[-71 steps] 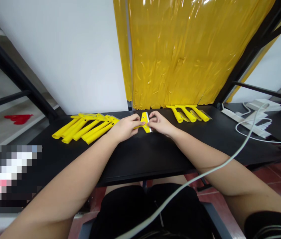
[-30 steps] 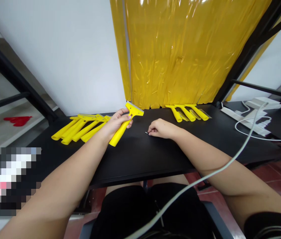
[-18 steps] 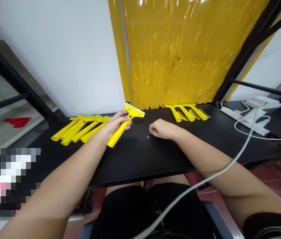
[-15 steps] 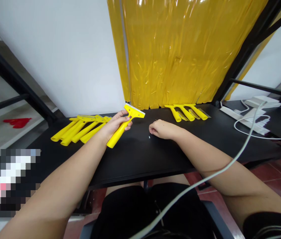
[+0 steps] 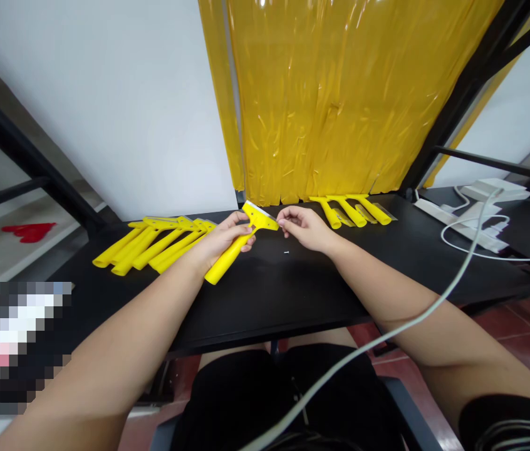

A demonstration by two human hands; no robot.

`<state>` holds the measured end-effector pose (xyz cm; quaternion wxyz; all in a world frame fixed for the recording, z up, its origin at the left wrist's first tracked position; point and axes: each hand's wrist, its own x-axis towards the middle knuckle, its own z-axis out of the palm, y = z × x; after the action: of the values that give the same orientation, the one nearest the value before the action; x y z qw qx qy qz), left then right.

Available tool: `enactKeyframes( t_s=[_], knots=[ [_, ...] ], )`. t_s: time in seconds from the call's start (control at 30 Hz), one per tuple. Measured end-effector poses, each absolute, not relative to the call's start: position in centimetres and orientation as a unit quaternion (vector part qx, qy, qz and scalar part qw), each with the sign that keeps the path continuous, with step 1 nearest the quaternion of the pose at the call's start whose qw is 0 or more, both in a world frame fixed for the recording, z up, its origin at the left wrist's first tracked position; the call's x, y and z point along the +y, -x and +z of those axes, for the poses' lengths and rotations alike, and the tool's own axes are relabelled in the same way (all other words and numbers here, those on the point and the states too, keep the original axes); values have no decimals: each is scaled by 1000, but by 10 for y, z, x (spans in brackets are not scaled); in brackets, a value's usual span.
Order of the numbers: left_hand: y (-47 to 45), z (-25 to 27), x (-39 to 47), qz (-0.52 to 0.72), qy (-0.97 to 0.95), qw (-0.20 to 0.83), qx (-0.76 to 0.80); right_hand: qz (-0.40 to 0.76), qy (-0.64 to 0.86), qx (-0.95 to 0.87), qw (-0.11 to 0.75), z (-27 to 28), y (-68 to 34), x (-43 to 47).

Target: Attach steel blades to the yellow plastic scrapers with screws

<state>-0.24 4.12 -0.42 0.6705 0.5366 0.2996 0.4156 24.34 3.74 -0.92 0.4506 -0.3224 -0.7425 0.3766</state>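
Observation:
My left hand [image 5: 227, 241] grips a yellow scraper [image 5: 228, 255] near its neck, the head pointing up and away from me and the hollow handle toward me. Along the head's edge runs a pale strip. At the head's right end is my right hand [image 5: 306, 228], thumb and index finger pinched; whatever they hold is too small to make out. Below it, on the black table [image 5: 265, 300], lies a tiny whitish piece that looks like a screw [image 5: 286, 252].
Several yellow scrapers [image 5: 152, 245] lie in a row at left. At the back right are 3 more scrapers [image 5: 350, 212] with clear flat pieces. A white power strip [image 5: 462, 225] with plugs sits far right. A pale cable [image 5: 368, 347] crosses in front of my right arm.
My right hand has risen from the tabletop beside the small screw-like piece to the right end of the scraper's head. The scraper has turned slightly and shifted a little right.

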Motion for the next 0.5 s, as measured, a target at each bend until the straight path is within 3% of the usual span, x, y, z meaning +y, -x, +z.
enactKeyframes(
  t_s=[0.5],
  knots=[
    [-20,1,24,434,-521,659,327,306,348,-776,427,-14,-241,40]
  ],
)
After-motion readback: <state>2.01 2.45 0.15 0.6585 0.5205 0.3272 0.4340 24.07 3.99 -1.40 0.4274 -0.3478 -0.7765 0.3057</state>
